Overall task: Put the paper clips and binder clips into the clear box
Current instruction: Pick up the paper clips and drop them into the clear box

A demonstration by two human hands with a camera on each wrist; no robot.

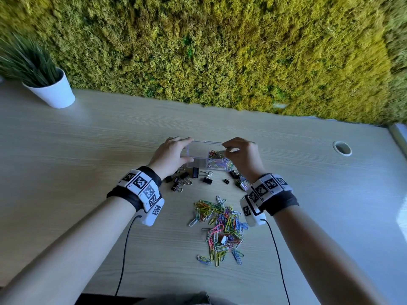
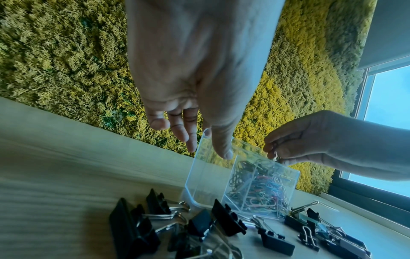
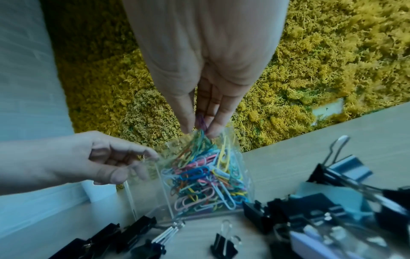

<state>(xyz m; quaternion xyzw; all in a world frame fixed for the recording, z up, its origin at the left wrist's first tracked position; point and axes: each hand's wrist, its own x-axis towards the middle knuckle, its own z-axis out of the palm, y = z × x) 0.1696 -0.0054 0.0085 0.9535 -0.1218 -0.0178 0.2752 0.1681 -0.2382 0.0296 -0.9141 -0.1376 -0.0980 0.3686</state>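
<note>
The clear box (image 1: 198, 151) stands on the table (image 1: 88, 150) and is split into two compartments. The right one holds coloured paper clips (image 3: 199, 175); the left one looks empty. My left hand (image 1: 188, 150) grips the box's left end, thumb on the near wall and fingers on the far wall. My right hand (image 1: 225, 150) pinches a few paper clips (image 3: 201, 122) just above the right compartment. Black binder clips (image 1: 193, 176) lie scattered in front of the box. A loose pile of paper clips (image 1: 220, 225) lies nearer to me.
A white pot with a grass plant (image 1: 51, 89) stands at the far left. A moss wall (image 1: 220, 51) runs along the table's back edge. A round cable hole (image 1: 342, 148) sits at the right, with a window beyond it.
</note>
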